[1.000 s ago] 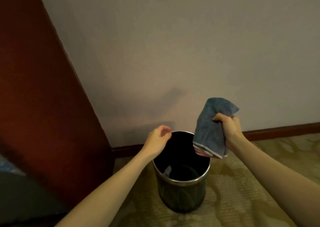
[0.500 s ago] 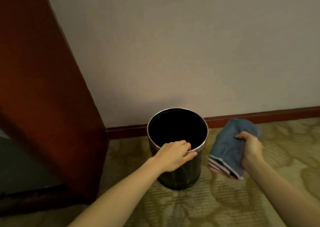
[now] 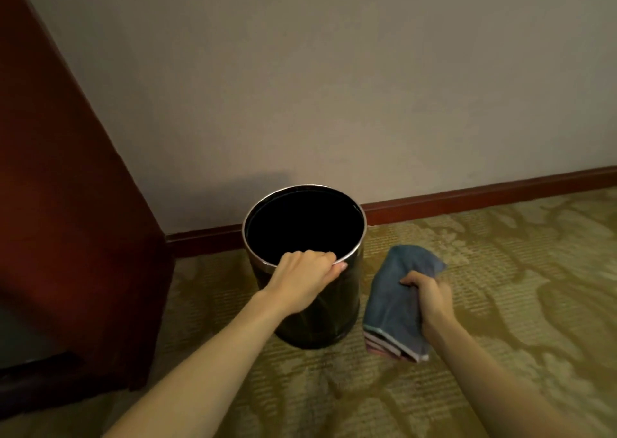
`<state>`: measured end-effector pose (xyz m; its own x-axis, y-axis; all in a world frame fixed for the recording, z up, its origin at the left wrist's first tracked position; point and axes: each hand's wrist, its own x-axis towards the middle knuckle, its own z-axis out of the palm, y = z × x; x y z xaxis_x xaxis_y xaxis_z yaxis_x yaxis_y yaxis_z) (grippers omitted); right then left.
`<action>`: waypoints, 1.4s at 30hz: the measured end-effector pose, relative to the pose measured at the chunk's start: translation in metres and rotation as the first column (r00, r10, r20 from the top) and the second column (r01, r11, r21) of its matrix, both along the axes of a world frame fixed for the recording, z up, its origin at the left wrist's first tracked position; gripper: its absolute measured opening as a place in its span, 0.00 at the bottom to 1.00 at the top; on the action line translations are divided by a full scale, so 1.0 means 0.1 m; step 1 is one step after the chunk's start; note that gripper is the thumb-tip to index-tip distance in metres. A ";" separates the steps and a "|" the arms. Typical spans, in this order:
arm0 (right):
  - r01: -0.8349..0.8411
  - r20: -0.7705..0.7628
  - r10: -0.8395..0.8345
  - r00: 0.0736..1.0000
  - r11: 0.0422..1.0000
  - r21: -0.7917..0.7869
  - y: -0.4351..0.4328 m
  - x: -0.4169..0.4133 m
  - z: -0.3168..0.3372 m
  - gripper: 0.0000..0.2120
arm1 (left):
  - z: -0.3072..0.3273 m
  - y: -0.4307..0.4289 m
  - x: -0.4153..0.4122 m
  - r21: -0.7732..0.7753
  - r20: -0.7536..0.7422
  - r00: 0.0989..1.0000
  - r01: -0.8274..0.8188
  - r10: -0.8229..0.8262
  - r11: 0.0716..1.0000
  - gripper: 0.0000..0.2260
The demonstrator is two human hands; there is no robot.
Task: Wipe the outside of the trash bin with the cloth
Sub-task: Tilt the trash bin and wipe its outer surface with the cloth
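Lower frame: two bare forearms enter from the bottom edge, the left from lower left, the right from lower right.

Left hand (image 3: 302, 275), centre frame: fingers are curled over the near edge of the rim and the thumb lies along the outside just below it, so the hand grips the rim. Judged purpose: to steady the bin so that it neither slides nor turns under wiping pressure.

Right hand (image 3: 430, 299), right of centre: closed round a bunched part of the cloth (image 3: 394, 304), which is blue and folded in several layers, with pink and white edges showing at its lower end. The cloth hangs with its flat face towards the bin, just beside the right wall; contact between the two cannot be confirmed. Judged purpose: a broad face made ready for the first pass down the side.

Trash bin (image 3: 334, 317), centre frame: a dark cylinder with a bright metal rim, upright on the patterned carpet (image 3: 500, 270). The interior reads black and its contents cannot be seen.

Beyond: a red-brown skirting board (image 3: 467, 197) runs close behind the bin beneath a plain wall (image 3: 334, 87). A dark wooden panel (image 3: 66, 220) fills the left of the frame.

Assessment: wiping of the outside is not yet evidenced.
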<state>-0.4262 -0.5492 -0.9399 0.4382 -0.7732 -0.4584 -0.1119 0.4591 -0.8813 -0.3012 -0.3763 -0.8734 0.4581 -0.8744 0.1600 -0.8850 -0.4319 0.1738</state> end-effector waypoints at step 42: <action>-0.322 -0.244 0.261 0.934 0.319 -0.891 1.50 0.89 -0.05 0.21 | 0.22 1.14 1.45 -0.346 -0.107 0.813 -0.570 0.572 0.745 0.25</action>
